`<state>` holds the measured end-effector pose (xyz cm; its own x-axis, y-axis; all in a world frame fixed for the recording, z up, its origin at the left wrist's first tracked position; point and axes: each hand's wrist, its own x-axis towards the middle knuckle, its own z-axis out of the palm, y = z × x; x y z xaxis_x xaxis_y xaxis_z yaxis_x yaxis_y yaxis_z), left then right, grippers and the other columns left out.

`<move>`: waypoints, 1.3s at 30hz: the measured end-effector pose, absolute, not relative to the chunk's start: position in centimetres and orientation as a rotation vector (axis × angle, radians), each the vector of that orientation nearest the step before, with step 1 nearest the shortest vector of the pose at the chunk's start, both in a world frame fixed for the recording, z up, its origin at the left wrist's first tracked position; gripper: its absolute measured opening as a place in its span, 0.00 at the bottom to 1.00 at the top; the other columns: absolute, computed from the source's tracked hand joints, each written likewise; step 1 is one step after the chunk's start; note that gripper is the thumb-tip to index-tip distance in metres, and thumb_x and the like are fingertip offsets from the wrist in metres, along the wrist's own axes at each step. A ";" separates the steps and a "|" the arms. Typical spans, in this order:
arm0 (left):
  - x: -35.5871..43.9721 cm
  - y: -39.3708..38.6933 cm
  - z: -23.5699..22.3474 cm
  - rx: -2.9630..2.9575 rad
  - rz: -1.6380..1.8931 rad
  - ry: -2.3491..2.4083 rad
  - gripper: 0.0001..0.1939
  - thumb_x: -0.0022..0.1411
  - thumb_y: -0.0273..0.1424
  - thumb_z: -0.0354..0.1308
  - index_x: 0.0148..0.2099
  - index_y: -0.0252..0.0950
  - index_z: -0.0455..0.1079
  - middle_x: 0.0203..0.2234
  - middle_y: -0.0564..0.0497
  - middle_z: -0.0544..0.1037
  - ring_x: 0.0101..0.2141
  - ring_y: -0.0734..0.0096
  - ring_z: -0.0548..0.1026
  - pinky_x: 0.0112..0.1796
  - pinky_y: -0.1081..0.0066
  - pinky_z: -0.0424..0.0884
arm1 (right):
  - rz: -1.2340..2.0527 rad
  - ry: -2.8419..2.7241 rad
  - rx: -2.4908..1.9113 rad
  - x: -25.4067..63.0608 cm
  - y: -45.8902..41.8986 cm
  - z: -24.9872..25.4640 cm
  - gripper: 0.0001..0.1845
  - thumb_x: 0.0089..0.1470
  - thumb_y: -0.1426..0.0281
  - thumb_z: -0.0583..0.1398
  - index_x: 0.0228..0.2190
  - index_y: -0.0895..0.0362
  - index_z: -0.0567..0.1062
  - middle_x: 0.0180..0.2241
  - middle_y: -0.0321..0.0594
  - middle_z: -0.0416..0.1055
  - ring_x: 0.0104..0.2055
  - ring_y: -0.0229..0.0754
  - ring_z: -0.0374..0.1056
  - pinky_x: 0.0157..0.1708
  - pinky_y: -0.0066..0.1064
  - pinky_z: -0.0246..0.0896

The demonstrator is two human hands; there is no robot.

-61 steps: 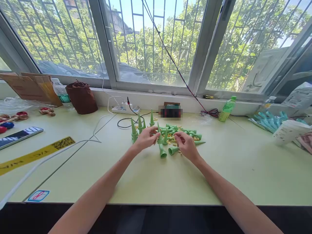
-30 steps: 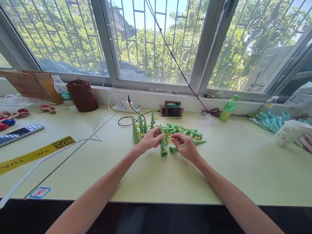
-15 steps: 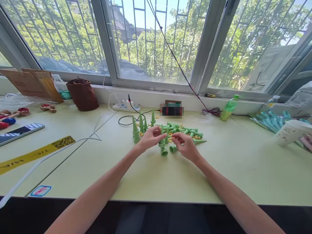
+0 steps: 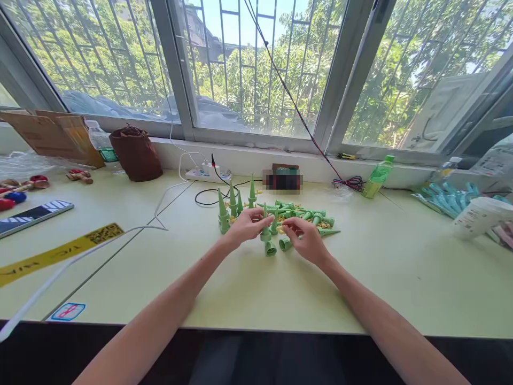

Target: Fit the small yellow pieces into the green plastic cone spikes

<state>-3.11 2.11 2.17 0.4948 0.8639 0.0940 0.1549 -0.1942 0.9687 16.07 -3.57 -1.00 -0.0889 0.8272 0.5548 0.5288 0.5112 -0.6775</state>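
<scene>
A heap of green plastic cones point(image 4: 304, 216) mixed with small yellow pieces lies on the pale green table point(image 4: 248, 289) near the window. Several cones point(image 4: 230, 206) stand upright at the heap's left. My left hand point(image 4: 244, 227) has its fingers closed round an upright green cone point(image 4: 265, 229). My right hand point(image 4: 306, 240) is curled in a pinch just right of that cone, over a lying cone point(image 4: 284, 244); what its fingertips hold is too small to name. Another cone point(image 4: 270, 248) lies between the hands.
A brown pouch point(image 4: 136, 152), a water bottle point(image 4: 100, 141) and cardboard point(image 4: 52, 136) stand back left. A power strip point(image 4: 206, 174) with white and black cables sits by the sill. A green bottle point(image 4: 377, 179) and teal parts point(image 4: 449, 195) are on the right. Yellow tape point(image 4: 60, 251) lies at left.
Both hands stayed at the heap. The left hand shifted its grip on the upright cone slightly; the right hand's fingertips moved a little nearer to it. The camera tilted slightly.
</scene>
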 end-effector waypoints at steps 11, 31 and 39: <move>-3.3 2.3 2.3 1.649 0.842 0.859 0.20 0.50 0.45 0.66 0.31 0.34 0.67 0.23 0.52 0.74 0.15 0.86 0.52 0.15 0.78 0.45 | 0.378 -1.763 -1.150 16.1 -3.6 -0.9 0.10 0.59 0.65 0.56 0.36 0.56 0.75 0.33 0.42 0.76 0.31 0.42 0.71 0.30 0.32 0.67; -3.3 2.3 2.1 1.696 0.822 0.802 0.16 0.51 0.41 0.67 0.29 0.32 0.70 0.16 0.58 0.58 0.17 0.83 0.56 0.18 0.78 0.50 | 0.359 -1.755 -1.121 16.1 -3.7 -0.9 0.09 0.60 0.66 0.57 0.36 0.57 0.75 0.32 0.41 0.75 0.30 0.41 0.70 0.30 0.31 0.67; -3.1 2.1 1.9 1.695 0.866 0.814 0.16 0.50 0.40 0.67 0.29 0.32 0.69 0.16 0.59 0.59 0.16 0.84 0.56 0.17 0.79 0.50 | 0.391 -1.769 -1.087 15.6 -4.2 -0.4 0.08 0.59 0.67 0.58 0.35 0.57 0.75 0.30 0.41 0.75 0.29 0.40 0.70 0.30 0.31 0.68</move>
<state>-3.09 2.09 1.88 0.5128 0.8433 0.1612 0.1088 -0.2501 0.9621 15.63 -4.19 -0.45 -0.1142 0.8115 0.5731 0.4947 0.5467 -0.6756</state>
